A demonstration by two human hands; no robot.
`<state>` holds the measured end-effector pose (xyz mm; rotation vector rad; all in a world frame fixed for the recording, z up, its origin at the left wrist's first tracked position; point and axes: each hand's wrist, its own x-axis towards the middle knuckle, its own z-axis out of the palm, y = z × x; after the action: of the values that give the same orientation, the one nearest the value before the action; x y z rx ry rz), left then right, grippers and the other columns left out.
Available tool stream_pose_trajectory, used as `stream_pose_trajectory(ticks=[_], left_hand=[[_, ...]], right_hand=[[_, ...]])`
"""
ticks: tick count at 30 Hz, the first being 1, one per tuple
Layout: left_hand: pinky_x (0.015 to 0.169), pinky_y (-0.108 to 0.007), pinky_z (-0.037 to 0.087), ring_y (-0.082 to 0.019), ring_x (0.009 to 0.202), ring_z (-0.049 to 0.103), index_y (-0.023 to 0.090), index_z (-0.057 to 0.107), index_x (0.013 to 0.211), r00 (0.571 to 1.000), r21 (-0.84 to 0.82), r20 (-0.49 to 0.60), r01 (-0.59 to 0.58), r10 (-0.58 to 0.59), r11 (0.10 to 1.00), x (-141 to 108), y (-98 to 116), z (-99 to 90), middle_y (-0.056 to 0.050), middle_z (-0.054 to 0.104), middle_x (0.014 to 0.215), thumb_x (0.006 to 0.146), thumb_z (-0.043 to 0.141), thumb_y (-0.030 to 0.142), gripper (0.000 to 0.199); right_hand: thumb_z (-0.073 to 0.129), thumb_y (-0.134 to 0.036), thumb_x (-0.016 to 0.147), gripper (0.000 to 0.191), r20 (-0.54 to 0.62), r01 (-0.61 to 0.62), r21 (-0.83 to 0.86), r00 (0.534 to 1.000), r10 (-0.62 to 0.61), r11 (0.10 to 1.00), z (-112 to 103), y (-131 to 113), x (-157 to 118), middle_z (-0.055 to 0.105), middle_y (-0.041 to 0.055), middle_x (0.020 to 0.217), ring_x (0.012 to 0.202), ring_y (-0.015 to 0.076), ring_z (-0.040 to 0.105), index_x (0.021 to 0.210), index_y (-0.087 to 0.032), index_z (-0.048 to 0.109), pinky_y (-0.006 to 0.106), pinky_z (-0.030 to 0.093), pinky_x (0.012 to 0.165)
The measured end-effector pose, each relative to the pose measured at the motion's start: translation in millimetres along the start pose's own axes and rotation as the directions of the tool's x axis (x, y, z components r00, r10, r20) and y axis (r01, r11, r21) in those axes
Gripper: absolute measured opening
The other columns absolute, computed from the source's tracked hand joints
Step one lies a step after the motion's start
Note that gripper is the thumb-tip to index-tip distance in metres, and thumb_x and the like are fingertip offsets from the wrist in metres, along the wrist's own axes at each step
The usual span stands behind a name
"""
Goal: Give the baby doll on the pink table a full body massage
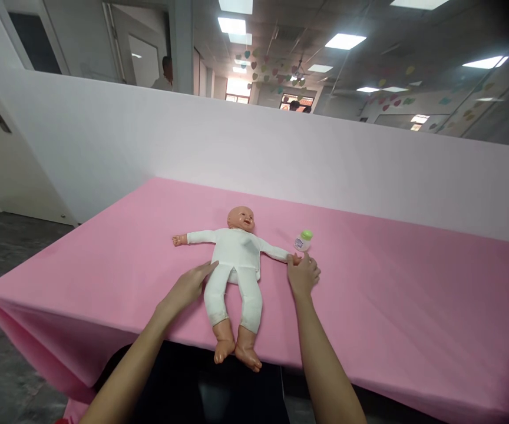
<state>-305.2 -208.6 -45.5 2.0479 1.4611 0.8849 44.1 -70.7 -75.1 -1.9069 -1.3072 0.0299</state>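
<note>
A baby doll (237,250) with a soft white body lies on its back, arms spread and bare feet at the table's front edge. My left hand (191,281) rests beside its hip, fingers stretched out and the fingertips touching the white cloth. At the doll's outstretched hand on the right, my right hand (304,274) has its thumb and fingers closed around the small plastic hand. Just beyond those fingers stands a small clear bottle (302,242) with a green cap and a printed label, apart from my hand.
Pink cloth (391,306) covers the table and hangs over its front and left edges. A white wall (325,159) runs along the back, topped by a mirror or window showing a room. At the far left is a door (7,159) with a handle.
</note>
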Motion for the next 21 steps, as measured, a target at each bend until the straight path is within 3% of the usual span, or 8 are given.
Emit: stream_pose_trajectory(ticks=[2,5,9,11,15,17,21], left_hand=[[0.117,-0.044,0.045,-0.025,0.139,0.056,0.035,0.045,0.158,1.000,-0.031,0.008,-0.024,0.024,0.999,-19,-4,2.0,0.000,0.054,0.156,0.097,0.038,0.016,0.064],[0.117,-0.047,0.046,-0.026,0.145,0.049,0.038,0.043,0.159,0.999,0.018,-0.033,-0.021,0.022,1.000,-40,-8,8.4,-0.003,0.045,0.162,0.095,0.051,0.014,0.068],[0.110,-0.048,0.053,-0.028,0.142,0.046,0.044,0.056,0.147,0.973,0.139,-0.019,-0.224,0.229,0.965,-51,-2,16.3,-0.004,0.041,0.161,0.087,0.071,0.008,0.071],[0.107,-0.050,0.055,-0.030,0.138,0.047,0.043,0.064,0.138,0.954,0.180,0.010,-0.296,0.299,0.938,-56,5,17.3,-0.004,0.042,0.159,0.084,0.079,0.011,0.065],[0.108,-0.055,0.052,-0.033,0.134,0.047,0.040,0.061,0.141,0.936,0.229,0.051,-0.352,0.350,0.908,-74,21,19.9,-0.007,0.048,0.156,0.081,0.087,0.025,0.067],[0.108,-0.057,0.051,-0.033,0.133,0.049,0.038,0.057,0.145,0.921,0.255,0.059,-0.386,0.384,0.887,-86,29,26.8,-0.008,0.053,0.152,0.082,0.086,0.031,0.069],[0.098,-0.049,0.055,-0.029,0.122,0.059,0.032,0.061,0.140,0.874,0.272,-0.018,-0.463,0.486,0.843,-100,39,54.4,-0.008,0.066,0.137,0.097,0.068,0.024,0.044]], right_hand=[[0.050,-0.062,0.088,0.074,0.060,-0.052,0.039,0.997,0.049,0.998,1,8,6,0.062,0.0295,0.134,0.129,0.0458,0.051,0.140,-0.010,0.059,0.063,0.035,0.110],[0.055,-0.062,0.086,0.073,0.109,-0.098,0.243,0.991,0.074,0.965,4,14,14,0.070,0.0250,0.122,0.117,0.0386,0.063,0.137,-0.009,0.059,0.052,0.046,0.104],[0.075,-0.056,0.072,0.090,0.130,-0.240,0.584,0.971,0.202,0.775,12,12,18,0.070,0.0199,0.124,0.106,0.0289,0.070,0.145,-0.009,0.050,0.038,0.058,0.089],[0.082,-0.055,0.065,0.087,0.169,-0.294,0.692,0.954,0.247,0.660,16,10,17,0.072,0.0170,0.117,0.100,0.0266,0.071,0.135,-0.008,0.059,0.035,0.060,0.085],[0.086,-0.055,0.059,0.058,0.253,-0.325,0.779,0.945,0.205,0.537,22,5,12,0.075,0.0098,0.094,0.091,0.0241,0.070,0.095,-0.011,0.075,0.034,0.058,0.080],[0.088,-0.053,0.058,0.057,0.276,-0.335,0.807,0.942,0.190,0.487,22,1,10,0.075,0.0086,0.098,0.092,0.0223,0.069,0.097,-0.012,0.076,0.032,0.057,0.081],[0.083,-0.060,0.065,0.062,0.268,-0.321,0.822,0.947,0.177,0.470,21,-4,8,0.073,0.0063,0.093,0.079,0.0170,0.064,0.104,-0.012,0.076,0.028,0.053,0.069]])
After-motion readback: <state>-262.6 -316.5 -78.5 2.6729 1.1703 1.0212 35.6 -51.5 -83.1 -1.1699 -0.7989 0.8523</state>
